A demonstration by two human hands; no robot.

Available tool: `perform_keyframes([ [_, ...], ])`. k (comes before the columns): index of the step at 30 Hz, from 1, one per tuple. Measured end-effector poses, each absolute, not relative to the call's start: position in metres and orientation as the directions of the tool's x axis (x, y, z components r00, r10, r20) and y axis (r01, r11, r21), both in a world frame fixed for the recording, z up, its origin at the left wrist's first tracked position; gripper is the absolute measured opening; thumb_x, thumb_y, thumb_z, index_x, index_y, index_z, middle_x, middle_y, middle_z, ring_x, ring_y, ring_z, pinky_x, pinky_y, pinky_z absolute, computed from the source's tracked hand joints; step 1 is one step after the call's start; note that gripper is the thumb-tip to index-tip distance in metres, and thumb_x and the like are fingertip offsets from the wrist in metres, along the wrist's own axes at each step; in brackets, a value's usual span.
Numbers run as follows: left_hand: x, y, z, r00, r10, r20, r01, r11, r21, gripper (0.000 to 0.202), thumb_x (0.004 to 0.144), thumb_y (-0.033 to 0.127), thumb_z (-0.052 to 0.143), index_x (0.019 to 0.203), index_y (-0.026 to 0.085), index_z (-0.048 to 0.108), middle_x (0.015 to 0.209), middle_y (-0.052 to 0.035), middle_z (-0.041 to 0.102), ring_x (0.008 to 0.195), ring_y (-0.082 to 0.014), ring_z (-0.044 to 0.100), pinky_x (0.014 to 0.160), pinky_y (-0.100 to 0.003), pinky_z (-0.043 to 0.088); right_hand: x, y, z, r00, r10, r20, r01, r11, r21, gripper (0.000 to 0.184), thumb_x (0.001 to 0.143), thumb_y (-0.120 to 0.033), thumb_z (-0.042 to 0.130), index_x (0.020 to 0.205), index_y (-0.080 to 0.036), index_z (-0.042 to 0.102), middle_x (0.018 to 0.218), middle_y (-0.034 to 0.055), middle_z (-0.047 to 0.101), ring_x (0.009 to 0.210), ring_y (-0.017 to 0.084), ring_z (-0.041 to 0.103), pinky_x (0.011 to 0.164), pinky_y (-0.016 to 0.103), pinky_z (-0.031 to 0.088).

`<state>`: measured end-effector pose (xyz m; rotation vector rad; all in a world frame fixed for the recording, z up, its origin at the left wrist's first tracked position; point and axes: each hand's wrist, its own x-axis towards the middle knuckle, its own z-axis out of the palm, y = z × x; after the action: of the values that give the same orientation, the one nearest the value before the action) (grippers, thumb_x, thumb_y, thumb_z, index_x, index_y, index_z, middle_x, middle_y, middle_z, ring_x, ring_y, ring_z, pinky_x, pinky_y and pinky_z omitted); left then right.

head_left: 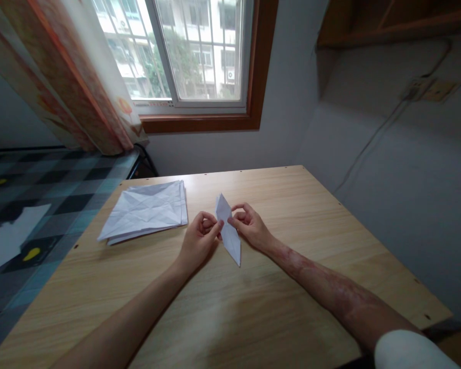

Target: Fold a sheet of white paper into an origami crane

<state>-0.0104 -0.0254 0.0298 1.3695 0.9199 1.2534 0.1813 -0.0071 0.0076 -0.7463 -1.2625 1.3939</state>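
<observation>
1 folded white paper [231, 243], long & pointed at both ends, is in the grip of 2 hands, approx. over mid table [246, 318]. L hand [200, 234] pinches its left edge, thumb on front; R hand [252, 228] pinches the right edge opp. Left of grip & a bit beyond, same surface: 1 pile of creased sheets [149, 210], 2+ layers, exact no. can't tell. Farther left: 1 bed [57, 174] w/ checked cover, loose white paper [17, 236] on it. Well beyond grip: 1 two-pane window [203, 66], 1 curtain [72, 66] to its left.
</observation>
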Motion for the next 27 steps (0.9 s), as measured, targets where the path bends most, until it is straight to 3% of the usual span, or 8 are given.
perform_keyframes([
  [4,-0.011,-0.025,0.031,0.178,0.961,0.213,-0.093,-0.199,0.976,0.043,0.090,0.053,0.086,0.098,0.023,0.057,0.073,0.0026,0.073,0.064,-0.0159,0.070,0.063,-0.025,0.053,0.180,-0.010,0.009,-0.229,0.950,0.213,-0.270,0.149,-0.951,0.058,0.091,-0.052,0.085,0.133,-0.030,0.053,0.071,-0.0101,0.064,0.056,0.012,0.056,0.054,0.022,0.044],
  [9,-0.015,-0.022,0.032,0.147,0.953,0.265,-0.037,-0.262,0.964,0.036,0.094,0.052,0.082,0.109,0.020,0.073,0.078,-0.0001,0.073,0.074,-0.0172,0.070,0.072,-0.028,0.056,0.181,-0.012,0.007,-0.225,0.925,0.306,-0.115,0.287,-0.951,0.041,0.089,-0.038,0.085,0.125,-0.026,0.071,0.097,-0.0003,0.071,0.077,0.014,0.064,0.069,0.026,0.053],
  [14,-0.013,-0.023,0.032,0.159,0.959,0.233,-0.096,-0.220,0.971,0.049,0.086,0.049,0.091,0.119,0.018,0.073,0.091,-0.0038,0.080,0.081,-0.0190,0.074,0.077,-0.030,0.059,0.183,-0.008,0.005,-0.199,0.903,0.382,-0.039,0.382,-0.923,0.039,0.092,-0.032,0.083,0.130,-0.026,0.077,0.119,0.0044,0.076,0.088,0.016,0.067,0.085,0.032,0.056],
  [20,-0.014,-0.029,0.032,0.161,0.953,0.256,0.072,-0.270,0.960,0.036,0.092,0.043,0.087,0.117,0.019,0.079,0.076,0.0011,0.073,0.068,-0.0145,0.065,0.066,-0.025,0.051,0.186,-0.008,0.008,-0.136,0.882,0.451,0.014,0.457,-0.889,0.021,0.096,-0.041,0.085,0.111,-0.026,0.086,0.102,0.0035,0.076,0.084,0.017,0.066,0.079,0.031,0.055],
  [24,-0.016,-0.029,0.032,0.130,0.915,0.382,0.157,-0.400,0.903,0.024,0.093,0.041,0.084,0.108,0.022,0.086,0.094,-0.0045,0.077,0.081,-0.0178,0.070,0.075,-0.028,0.055,0.186,-0.012,0.013,-0.106,0.853,0.511,0.062,0.518,-0.853,0.017,0.098,-0.043,0.083,0.101,-0.027,0.087,0.095,0.0044,0.073,0.086,0.020,0.065,0.079,0.033,0.054],
  [27,-0.018,-0.027,0.034,0.071,0.867,0.494,0.232,-0.496,0.837,0.015,0.092,0.038,0.085,0.098,0.025,0.089,0.091,-0.0050,0.073,0.086,-0.0191,0.068,0.078,-0.029,0.054,0.186,-0.015,0.019,-0.070,0.822,0.565,0.109,0.569,-0.815,0.017,0.099,-0.043,0.082,0.098,-0.027,0.086,0.097,0.0052,0.071,0.091,0.022,0.065,0.083,0.036,0.054],
])
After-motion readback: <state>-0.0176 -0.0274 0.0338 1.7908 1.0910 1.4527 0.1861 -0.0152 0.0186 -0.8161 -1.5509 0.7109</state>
